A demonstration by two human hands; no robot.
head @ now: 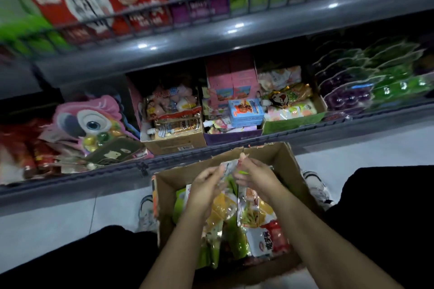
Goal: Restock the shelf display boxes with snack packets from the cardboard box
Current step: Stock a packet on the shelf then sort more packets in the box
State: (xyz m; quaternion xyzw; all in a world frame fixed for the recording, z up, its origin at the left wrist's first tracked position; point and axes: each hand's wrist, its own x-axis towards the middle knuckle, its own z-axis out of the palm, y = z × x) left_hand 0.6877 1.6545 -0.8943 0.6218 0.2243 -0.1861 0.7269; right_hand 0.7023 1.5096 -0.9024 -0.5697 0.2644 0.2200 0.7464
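An open cardboard box (279, 159) stands on the floor between my knees, full of green, yellow and red-and-white snack packets (263, 237). Both hands are over it, holding a clear-and-green snack packet (229, 171) between them. My left hand (205, 186) grips its left side and my right hand (254, 175) pinches its top edge. On the lower shelf just beyond stand the display boxes: a brown one (173, 142), a purple one (232, 136) and a green one (293, 122), each holding mixed packets.
The dark lower shelf rail (141, 166) runs right in front of the box. A pink parrot-shaped pack (91, 119) lies at the left, purple and green jelly packs (366, 82) at the right. The upper shelf (211, 30) overhangs with big boxes. White shoes (146, 211) flank the box.
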